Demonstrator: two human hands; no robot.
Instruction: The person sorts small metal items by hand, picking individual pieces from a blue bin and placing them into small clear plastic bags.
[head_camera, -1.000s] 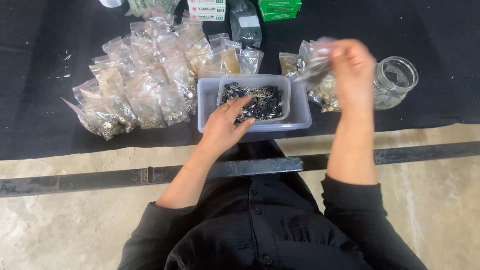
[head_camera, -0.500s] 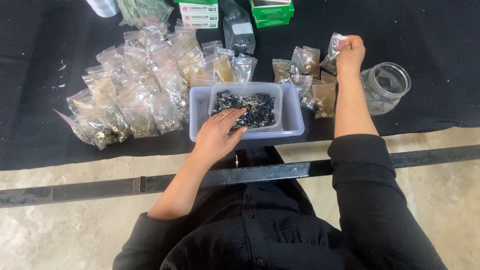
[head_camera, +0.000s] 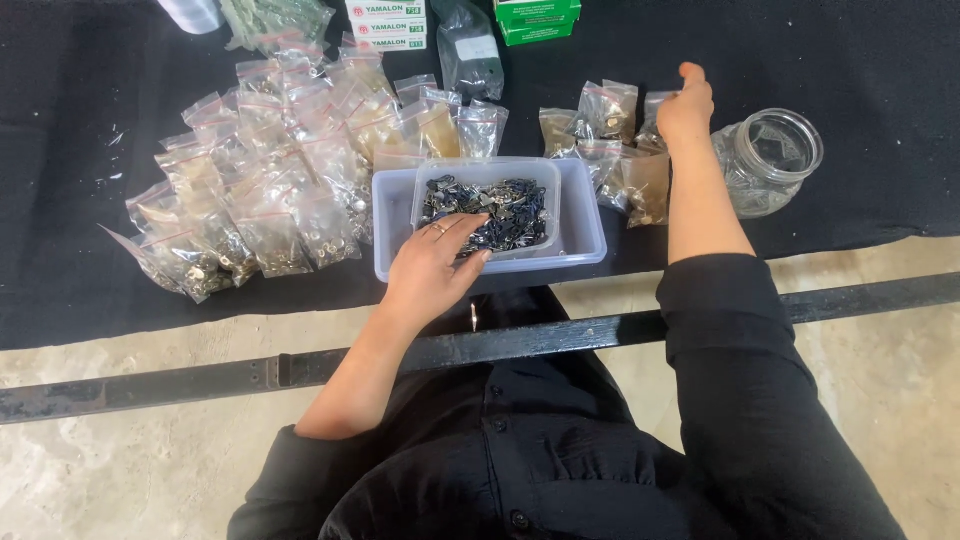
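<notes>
While the left hand's (head_camera: 432, 270) fingers (head_camera: 462, 232) lie loosely spread on the dark metal parts (head_camera: 500, 215) in the plastic tray (head_camera: 585, 215), the right hand (head_camera: 686, 108) rests curled among the small bags (head_camera: 625, 150) beside the glass jar (head_camera: 770, 160) on the table (head_camera: 880, 100); whether it pinches one cannot be told; a light pinch should gather only a few parts; half a second ago that hand held a bag raised.

glass jar (head_camera: 768, 160), green box (head_camera: 537, 18), white boxes (head_camera: 386, 22) (stacked) on black cloth (head_camera: 880, 60).
</notes>
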